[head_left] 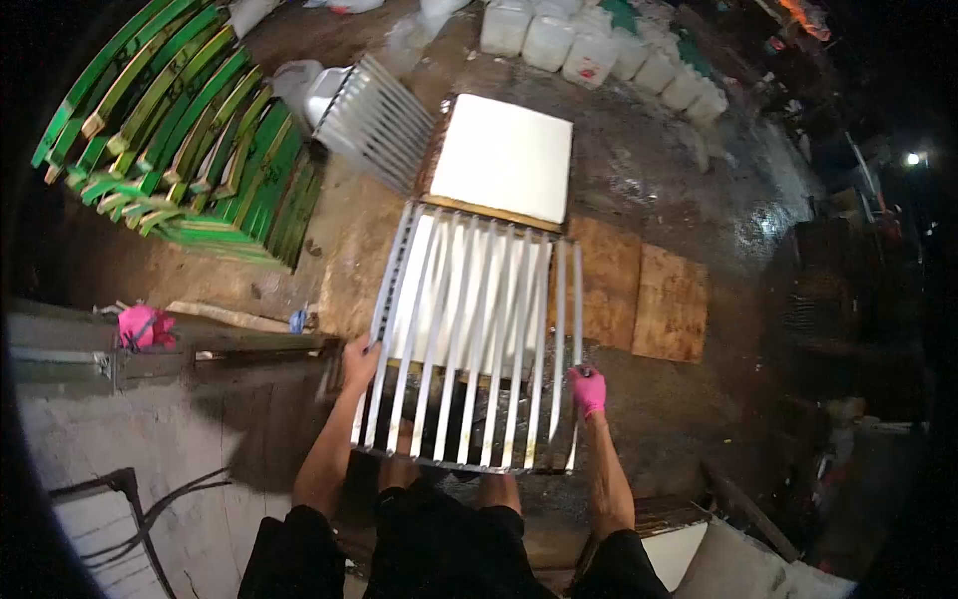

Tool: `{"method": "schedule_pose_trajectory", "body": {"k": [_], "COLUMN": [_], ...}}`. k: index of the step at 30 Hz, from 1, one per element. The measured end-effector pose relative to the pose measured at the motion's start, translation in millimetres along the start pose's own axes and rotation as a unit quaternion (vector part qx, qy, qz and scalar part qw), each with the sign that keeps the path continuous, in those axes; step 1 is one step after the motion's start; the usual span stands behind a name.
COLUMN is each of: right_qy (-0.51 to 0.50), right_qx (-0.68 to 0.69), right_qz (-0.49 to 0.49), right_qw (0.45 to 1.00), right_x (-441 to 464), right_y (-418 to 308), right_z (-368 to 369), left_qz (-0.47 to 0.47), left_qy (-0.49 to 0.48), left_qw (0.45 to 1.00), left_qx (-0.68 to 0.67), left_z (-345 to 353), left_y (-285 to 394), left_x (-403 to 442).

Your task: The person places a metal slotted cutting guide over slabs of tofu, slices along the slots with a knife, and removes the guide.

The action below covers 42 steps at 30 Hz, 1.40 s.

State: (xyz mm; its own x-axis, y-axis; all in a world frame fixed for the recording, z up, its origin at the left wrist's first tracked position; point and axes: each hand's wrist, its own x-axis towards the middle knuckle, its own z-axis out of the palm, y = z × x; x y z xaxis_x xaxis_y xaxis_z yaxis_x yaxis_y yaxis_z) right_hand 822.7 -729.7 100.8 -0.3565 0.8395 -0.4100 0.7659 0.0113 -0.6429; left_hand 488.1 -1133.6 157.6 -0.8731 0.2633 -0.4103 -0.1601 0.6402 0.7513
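My left hand (360,363), bare, is closed around the left side rail of a metal slatted rack (458,349). In a pink glove, my right hand (588,390) grips the rack's right side. The rack is held in front of my legs, its far end near a white sheet or slab (504,158) with a brown edge. Through the slats another white surface shows below; whether the rack touches it I cannot tell.
Stacked green wooden frames (269,185) stand at the left, beside another slatted rack (374,122) that leans. Brown boards (671,304) lie on the wet floor at right. White plastic jugs (547,42) line the back. A pink glove or cloth (146,326) lies on a ledge.
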Motion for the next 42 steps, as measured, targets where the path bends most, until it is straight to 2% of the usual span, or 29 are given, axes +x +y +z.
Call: {"method": "schedule_pose_trajectory", "body": {"k": [1, 3, 4, 5, 7, 10, 13, 14, 17, 18, 21, 22, 25, 29, 30, 31, 32, 33, 34, 35, 36, 37, 38, 40, 42], "right_qy": [-0.018, -0.009, 0.004, 0.016, 0.019, 0.055, 0.08, 0.139, 0.158, 0.159, 0.189, 0.221, 0.185, 0.203, 0.222, 0.19, 0.161, 0.171, 0.169, 0.154, 0.182, 0.173, 0.152, 0.119, 0.106], "right_qx": [-0.02, 0.085, 0.073, 0.055, 0.032, -0.003, 0.052, 0.013, -0.025, -0.054, -0.03, -0.03, 0.024, 0.003, -0.037, 0.043, 0.009, 0.018, 0.05, 0.042, -0.017, -0.038, -0.054, -0.084, -0.106], "right_qz": [-0.008, -0.015, -0.02, -0.02, -0.028, -0.041, -0.054, -0.099, -0.15, -0.142, -0.128, -0.166, -0.183, -0.178, -0.206, -0.179, -0.175, -0.153, -0.151, -0.134, -0.176, -0.163, -0.147, -0.124, -0.108], "right_qw": [1.0, 0.996, 0.997, 0.998, 0.999, 0.998, 0.994, 0.985, 0.976, 0.976, 0.973, 0.96, 0.965, 0.963, 0.952, 0.965, 0.971, 0.973, 0.973, 0.978, 0.967, 0.97, 0.976, 0.982, 0.983], "right_x": [9, 42, 54, 58, 85, 112, 142, 149, 168, 174, 169, 177, 195, 200, 207, 198, 195, 157, 175, 155, 159, 135, 120, 91, 63], "right_y": [1, 28, 25, 24, 36, 40, 70, 78, 93, 96, 93, 102, 125, 138, 141, 132, 126, 95, 113, 95, 107, 97, 100, 122, 148], "right_z": [4, 35, 46, 52, 79, 119, 173, 187, 213, 220, 229, 235, 235, 236, 239, 240, 233, 225, 230, 220, 220, 209, 200, 196, 203], "left_qz": [-0.009, 0.041, 0.082, 0.119, 0.098, 0.034, 0.185, 0.217, 0.232, 0.273, 0.203, 0.174, 0.307, 0.321, 0.282, 0.272, 0.316, 0.309, 0.285, 0.254, 0.274, 0.344, 0.327, 0.191, 0.269], "left_qy": [0.005, 0.03, 0.023, 0.039, 0.022, 0.019, 0.096, 0.108, 0.14, 0.163, 0.154, 0.133, 0.138, 0.097, 0.081, 0.047, 0.04, 0.03, 0.024, -0.023, -0.012, -0.032, -0.061, -0.079, -0.048], "left_qw": [1.0, 0.998, 0.994, 0.991, 0.992, 0.998, 0.978, 0.97, 0.963, 0.948, 0.967, 0.975, 0.94, 0.937, 0.955, 0.96, 0.943, 0.946, 0.954, 0.955, 0.949, 0.92, 0.931, 0.978, 0.96], "left_qx": [-0.004, -0.025, -0.062, -0.049, -0.078, 0.043, -0.026, -0.011, -0.01, 0.008, 0.027, 0.023, -0.053, -0.097, -0.034, -0.048, -0.094, -0.095, -0.084, -0.155, -0.158, -0.186, -0.15, 0.002, -0.06], "left_z": [15, 41, 49, 67, 85, 100, 143, 148, 166, 171, 169, 165, 172, 167, 160, 157, 166, 169, 166, 161, 158, 157, 148, 126, 130], "left_y": [-30, -50, -53, -100, -118, -113, -173, -183, -209, -218, -204, -195, -227, -225, -221, -221, -239, -249, -232, -219, -215, -239, -239, -217, -269], "left_x": [17, 47, 60, 94, 126, 148, 200, 212, 237, 246, 229, 222, 253, 251, 245, 245, 264, 275, 258, 241, 227, 231, 208, 141, 127]}}
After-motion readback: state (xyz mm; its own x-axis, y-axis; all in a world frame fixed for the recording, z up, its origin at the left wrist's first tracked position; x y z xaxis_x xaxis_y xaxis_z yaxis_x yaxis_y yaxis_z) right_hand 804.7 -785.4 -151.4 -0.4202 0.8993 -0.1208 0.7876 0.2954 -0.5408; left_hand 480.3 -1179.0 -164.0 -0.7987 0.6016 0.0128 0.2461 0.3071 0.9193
